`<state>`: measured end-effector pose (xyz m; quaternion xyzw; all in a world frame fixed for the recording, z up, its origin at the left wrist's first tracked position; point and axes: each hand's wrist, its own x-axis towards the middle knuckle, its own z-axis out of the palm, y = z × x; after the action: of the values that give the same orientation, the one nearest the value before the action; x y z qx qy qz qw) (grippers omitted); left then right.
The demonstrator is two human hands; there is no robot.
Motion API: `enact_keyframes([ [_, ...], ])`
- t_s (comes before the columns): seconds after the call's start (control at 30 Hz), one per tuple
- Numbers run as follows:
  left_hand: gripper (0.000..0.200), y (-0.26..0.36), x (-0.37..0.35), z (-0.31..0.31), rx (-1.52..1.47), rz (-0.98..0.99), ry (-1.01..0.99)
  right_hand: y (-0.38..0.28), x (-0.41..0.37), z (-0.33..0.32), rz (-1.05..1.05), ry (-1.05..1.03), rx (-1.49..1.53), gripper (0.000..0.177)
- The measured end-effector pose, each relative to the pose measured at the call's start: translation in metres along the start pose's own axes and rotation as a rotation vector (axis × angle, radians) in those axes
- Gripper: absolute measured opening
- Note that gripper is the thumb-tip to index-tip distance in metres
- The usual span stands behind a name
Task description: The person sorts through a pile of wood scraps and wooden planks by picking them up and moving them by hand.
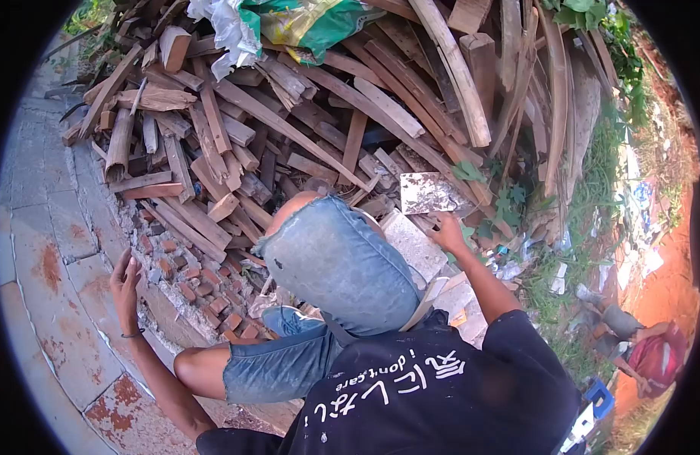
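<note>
Left hand [125, 287] loose near paving [46, 227]; right hand [447, 230] apart, grip unclear, beside slab [432, 191]; woodpile [278, 125]

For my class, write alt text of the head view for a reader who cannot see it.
A person's right hand is close to a blotched white panel by a heap of scrap wood; the left hand, open and apparently empty, is held out over grey paving. Brick pieces lie between.
</note>
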<state>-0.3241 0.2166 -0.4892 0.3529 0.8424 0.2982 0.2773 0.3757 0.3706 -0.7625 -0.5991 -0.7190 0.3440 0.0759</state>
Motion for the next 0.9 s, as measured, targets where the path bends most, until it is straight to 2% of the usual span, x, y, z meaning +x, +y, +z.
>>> enact_keyframes([
  [0.07, 0.051, -0.001, 0.006, 0.002, 0.019, -0.019, -0.006, 0.022, -0.006, -0.003, 0.289, -0.015, -0.023, 0.049],
  [0.17, 0.05, -0.023, 0.02, 0.006, 0.083, -0.029, -0.005, 0.067, 0.002, 0.004, 0.401, 0.032, -0.049, 0.043],
  [0.23, 0.049, -0.039, 0.025, 0.013, 0.183, -0.012, -0.051, 0.074, 0.021, -0.001, 0.376, 0.016, -0.095, 0.04],
  [0.3, 0.048, -0.042, 0.02, 0.019, 0.17, -0.015, -0.096, 0.07, 0.052, 0.005, 0.262, -0.03, -0.121, 0.038],
  [0.37, 0.049, -0.038, 0.013, 0.026, 0.333, -0.022, -0.206, 0.062, 0.086, 0.018, 0.159, -0.101, -0.246, 0.039],
  [0.43, 0.048, -0.045, 0.006, 0.024, 0.319, -0.018, -0.173, 0.04, 0.12, 0.033, 0.122, -0.27, -0.292, 0.045],
  [0.5, 0.047, -0.05, -0.002, 0.016, 0.4, -0.004, -0.167, 0.035, 0.146, 0.074, -0.035, -0.21, -0.415, 0.04],
  [0.53, 0.046, -0.049, -0.006, 0.011, 0.482, 0.006, -0.149, 0.03, 0.156, 0.088, -0.034, -0.218, -0.411, 0.04],
  [0.57, 0.046, -0.044, -0.013, 0.011, 0.489, -0.003, -0.152, 0.025, 0.165, 0.102, -0.138, -0.275, -0.538, 0.036],
  [0.6, 0.045, -0.035, -0.023, 0.015, 0.464, -0.11, -0.147, 0.023, 0.172, 0.111, -0.245, -0.329, -0.663, 0.032],
  [0.63, 0.045, -0.03, -0.029, 0.014, 0.44, -0.216, -0.141, 0.025, 0.177, 0.118, -0.249, -0.337, -0.655, 0.032],
  [0.67, 0.046, -0.063, -0.031, -0.003, 0.454, -0.111, -0.137, 0.027, 0.182, 0.125, -0.336, -0.408, -0.803, 0.03],
  [0.7, 0.046, -0.061, -0.033, -0.005, 0.463, -0.12, -0.133, 0.027, 0.185, 0.132, -0.429, -0.479, -0.951, 0.03],
  [0.77, 0.046, -0.051, -0.055, -0.003, 0.474, -0.217, -0.122, 0.038, 0.188, 0.139, -0.464, -0.506, -0.974, 0.032],
  [0.8, 0.047, -0.041, -0.062, 0.001, 0.407, -0.264, -0.135, 0.042, 0.187, 0.138, -0.471, -0.563, -1.078, 0.033],
  [0.83, 0.047, -0.044, -0.067, -0.004, 0.41, -0.281, -0.13, 0.044, 0.185, 0.139, -0.476, -0.622, -1.184, 0.034],
  [0.9, 0.05, -0.056, -0.07, -0.01, 0.372, -0.315, -0.177, 0.046, 0.177, 0.141, -0.452, -0.653, -1.192, 0.034],
])
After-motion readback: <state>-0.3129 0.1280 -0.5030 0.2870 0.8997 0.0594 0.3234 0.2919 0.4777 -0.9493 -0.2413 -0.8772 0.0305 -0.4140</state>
